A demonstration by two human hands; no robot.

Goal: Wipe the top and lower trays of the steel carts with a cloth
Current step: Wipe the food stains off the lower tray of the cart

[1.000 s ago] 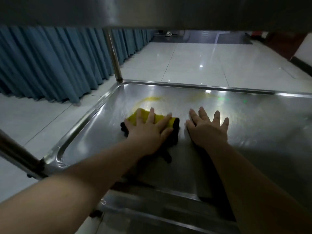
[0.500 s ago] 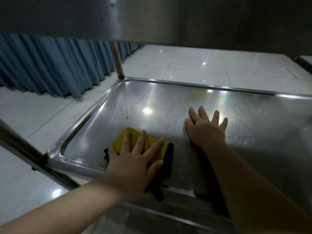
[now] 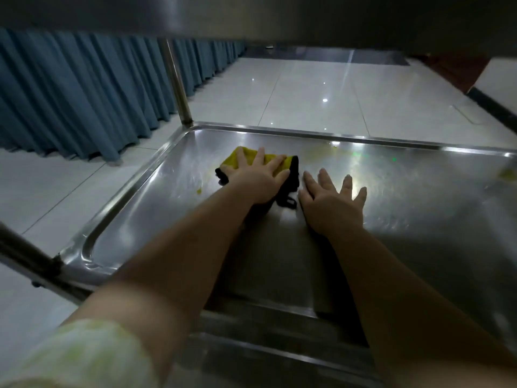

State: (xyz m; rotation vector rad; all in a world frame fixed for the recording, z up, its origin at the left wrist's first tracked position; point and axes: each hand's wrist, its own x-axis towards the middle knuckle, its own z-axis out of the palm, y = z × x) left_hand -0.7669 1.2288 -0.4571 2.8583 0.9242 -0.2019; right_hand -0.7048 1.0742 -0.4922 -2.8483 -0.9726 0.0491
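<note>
The steel cart's lower tray (image 3: pixel 405 208) fills the middle of the view, seen from under the top tray (image 3: pixel 251 15). A yellow cloth with a black edge (image 3: pixel 246 159) lies flat on the tray's far left part. My left hand (image 3: pixel 258 179) presses down on the cloth with fingers spread. Just right of it, my right hand (image 3: pixel 333 203) rests palm down on the bare steel, fingers apart, holding nothing. Yellowish smears (image 3: pixel 319 154) show on the tray beyond the hands and at the right edge (image 3: pixel 507 175).
A steel cart post (image 3: pixel 179 88) rises at the tray's far left corner; another bar (image 3: pixel 30 264) crosses the near left. Blue curtains (image 3: pixel 84 88) hang along the left. White tiled floor (image 3: pixel 321 88) stretches beyond the tray. A dark baseboard (image 3: pixel 492 107) runs at far right.
My left hand has pushed the cloth from the tray's near left part to the far part. My right hand has stayed planted on the tray.
</note>
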